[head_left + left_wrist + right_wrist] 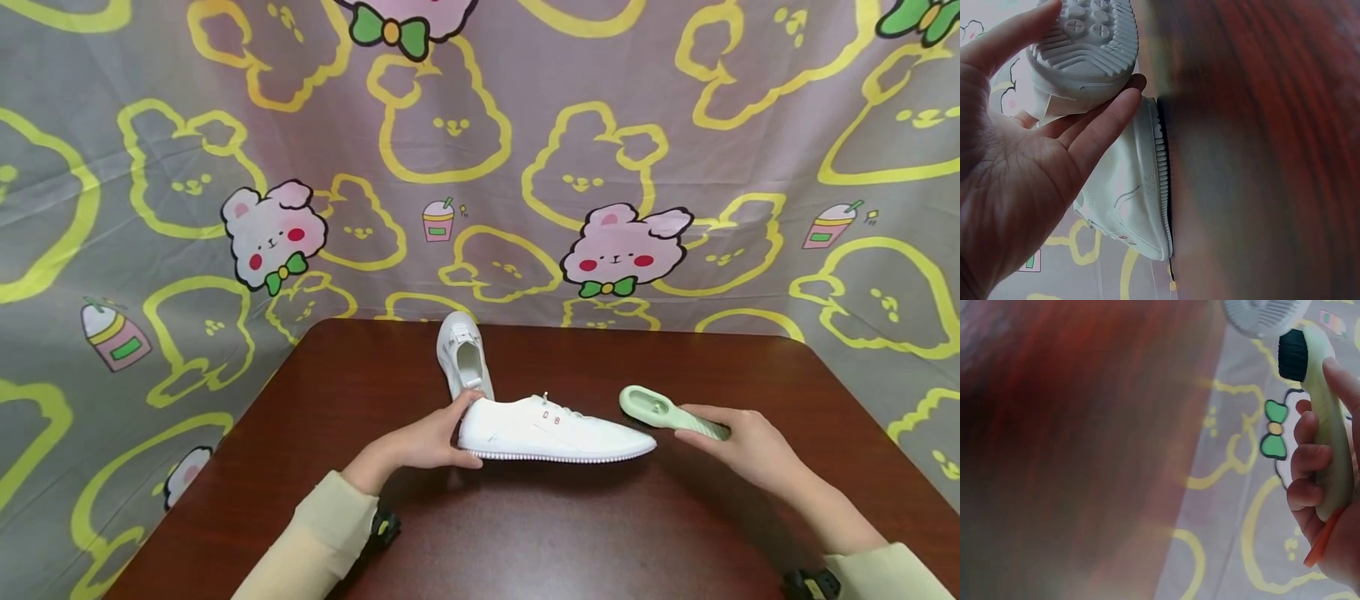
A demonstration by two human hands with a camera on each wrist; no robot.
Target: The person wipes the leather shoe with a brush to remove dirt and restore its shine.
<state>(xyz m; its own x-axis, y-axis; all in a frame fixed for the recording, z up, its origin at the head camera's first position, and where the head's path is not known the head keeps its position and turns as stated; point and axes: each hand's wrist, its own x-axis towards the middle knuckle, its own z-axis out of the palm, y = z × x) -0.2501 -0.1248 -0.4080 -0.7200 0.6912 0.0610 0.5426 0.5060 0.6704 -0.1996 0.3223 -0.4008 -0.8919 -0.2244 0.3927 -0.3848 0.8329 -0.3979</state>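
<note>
My left hand (431, 437) grips a white shoe (547, 432) by its heel, thumb on the sole side and fingers at the back. The shoe is held level above the table, its toe pointing right. In the left wrist view the ridged sole (1094, 37) of this shoe shows. My right hand (750, 442) holds a pale green brush (652, 408) by its handle, the head toward the shoe's toe but apart from it. Dark bristles (1292, 355) appear in the right wrist view, along with an orange cord (1324, 540) at the handle's end.
A second white shoe (459, 346) stands on the dark brown table (570, 533) behind the held one, its opening facing up. A grey cloth (510, 100) with yellow bear outlines hangs behind and beside the table.
</note>
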